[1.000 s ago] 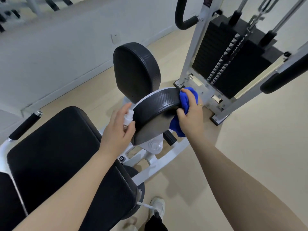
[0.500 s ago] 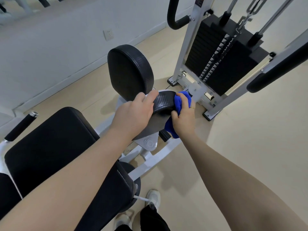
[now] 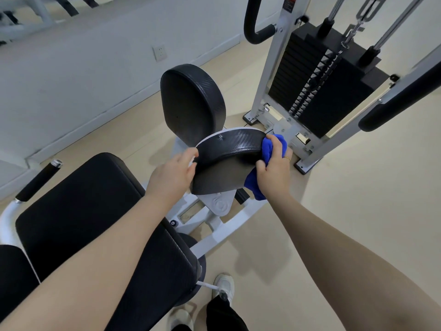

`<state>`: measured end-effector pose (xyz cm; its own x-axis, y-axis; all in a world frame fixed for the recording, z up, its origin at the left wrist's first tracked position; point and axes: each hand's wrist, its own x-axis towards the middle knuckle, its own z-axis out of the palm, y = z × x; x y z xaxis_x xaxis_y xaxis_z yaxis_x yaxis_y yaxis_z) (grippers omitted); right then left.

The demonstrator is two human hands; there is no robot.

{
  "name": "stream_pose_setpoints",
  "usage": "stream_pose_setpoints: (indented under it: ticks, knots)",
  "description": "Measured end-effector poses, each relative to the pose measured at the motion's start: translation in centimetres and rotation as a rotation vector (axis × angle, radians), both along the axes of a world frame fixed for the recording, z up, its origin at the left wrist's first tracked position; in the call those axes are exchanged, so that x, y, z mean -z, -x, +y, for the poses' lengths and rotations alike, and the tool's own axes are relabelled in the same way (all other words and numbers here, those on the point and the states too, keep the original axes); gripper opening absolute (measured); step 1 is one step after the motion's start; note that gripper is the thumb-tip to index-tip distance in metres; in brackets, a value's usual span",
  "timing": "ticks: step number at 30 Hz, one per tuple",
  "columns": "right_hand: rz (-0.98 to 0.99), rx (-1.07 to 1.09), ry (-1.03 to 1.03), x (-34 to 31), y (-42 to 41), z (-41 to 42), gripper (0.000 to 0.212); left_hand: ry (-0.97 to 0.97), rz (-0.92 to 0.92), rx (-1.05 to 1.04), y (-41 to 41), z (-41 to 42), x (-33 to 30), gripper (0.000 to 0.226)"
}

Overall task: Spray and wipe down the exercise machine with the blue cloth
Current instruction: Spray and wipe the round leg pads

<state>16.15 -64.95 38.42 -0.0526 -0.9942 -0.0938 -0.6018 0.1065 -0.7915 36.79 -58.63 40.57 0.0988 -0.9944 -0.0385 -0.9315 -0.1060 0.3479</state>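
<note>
A black round leg pad (image 3: 229,158) of the white-framed exercise machine tilts toward me at mid-frame. My right hand (image 3: 274,173) presses the bunched blue cloth (image 3: 267,146) against the pad's right edge; part of the cloth hangs below the pad. My left hand (image 3: 171,177) is curled at the pad's left edge, thumb on the rim. The small white spray bottle is almost hidden in its palm, only a white sliver showing. A second black pad (image 3: 191,108) stands upright just behind.
The black seat (image 3: 83,211) lies under my left forearm, with a foam handle (image 3: 35,182) to its left. The weight stack (image 3: 322,80) and white posts stand close behind my right hand. My white shoe (image 3: 224,285) is on the beige floor below. A wall runs along the left.
My left hand went from beside the pad, spray bottle showing, onto the pad's top, then back to its left edge. My right hand and the cloth stayed on the right edge.
</note>
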Motion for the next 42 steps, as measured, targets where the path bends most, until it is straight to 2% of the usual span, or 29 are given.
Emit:
stream_pose_setpoints:
  ticks: [4,6,8,10,12,15,17,20,22,23,25,27,29,31,34,36,37,40,42]
  knots:
    - [-0.038,-0.008,0.001,0.6,0.1,0.0,0.060,0.098,0.251,-0.060,1.5,0.2,0.0,0.029]
    - [-0.045,-0.026,-0.007,0.6,0.3,0.1,0.059,0.157,0.342,-0.054,1.8,-0.6,-0.8,0.053]
    - [-0.041,-0.048,-0.014,0.3,0.3,0.0,0.057,0.084,0.398,-0.041,1.7,-2.1,-1.8,0.088]
    - [-0.036,-0.048,-0.016,-0.1,0.2,-0.3,0.055,-0.109,0.381,-0.022,1.6,-3.6,-2.8,0.099]
    - [-0.025,-0.015,-0.008,-0.8,-0.2,-0.5,0.050,-0.226,0.350,-0.008,1.4,-4.5,-3.1,0.085]
    - [0.132,-0.080,0.157,-2.5,-1.1,-0.5,0.045,-0.218,0.326,-0.016,1.4,-4.8,-2.8,0.074]
    - [0.259,-0.277,0.317,-3.6,-1.8,-0.3,0.047,-0.169,0.325,-0.006,1.5,-4.7,-2.5,0.067]
    - [0.492,-0.661,0.512,-4.2,-2.8,-0.4,0.044,-0.108,0.402,0.060,1.5,-5.0,-2.4,0.037]
    - [0.529,-0.713,0.549,-4.2,-2.5,-0.9,0.039,-0.116,0.467,0.040,1.4,-5.0,-2.3,0.041]
    - [0.497,-0.647,0.486,-4.3,-2.1,-1.1,0.038,-0.134,0.509,-0.005,1.3,-5.0,-2.3,0.050]
    - [0.370,-0.374,0.299,-4.3,-1.3,-1.4,0.039,-0.203,0.609,-0.089,0.9,-4.9,-2.0,0.066]
    - [0.366,-0.198,0.260,-4.3,-1.9,-1.0,0.040,-0.272,0.743,-0.119,0.5,-4.8,-2.0,0.070]
    - [0.502,-0.286,0.353,-4.6,-4.3,-0.1,0.036,-0.271,0.855,-0.117,0.1,-4.8,-2.0,0.069]
    - [0.605,-0.484,0.448,-4.6,-6.3,0.6,0.035,-0.241,0.864,-0.102,-0.2,-4.7,-1.5,0.068]
    - [0.599,-0.681,0.513,-4.3,-5.4,0.4,0.034,-0.216,0.828,-0.075,-0.2,-3.9,-1.2,0.066]
    - [0.543,-0.597,0.517,-4.2,-3.5,0.0,0.036,-0.201,0.785,-0.073,0.0,-3.6,-1.2,0.064]
    - [0.494,-0.462,0.444,-4.1,-2.6,-0.2,0.037,-0.195,0.755,-0.067,0.1,-3.5,-1.1,0.063]
    - [0.245,0.032,0.056,-3.0,-0.4,-1.5,0.038,-0.189,0.701,-0.044,0.0,-3.7,-1.3,0.059]
    - [0.226,0.132,-0.044,-3.4,-0.4,-1.7,0.035,-0.192,0.692,-0.039,-0.2,-3.7,-1.2,0.058]
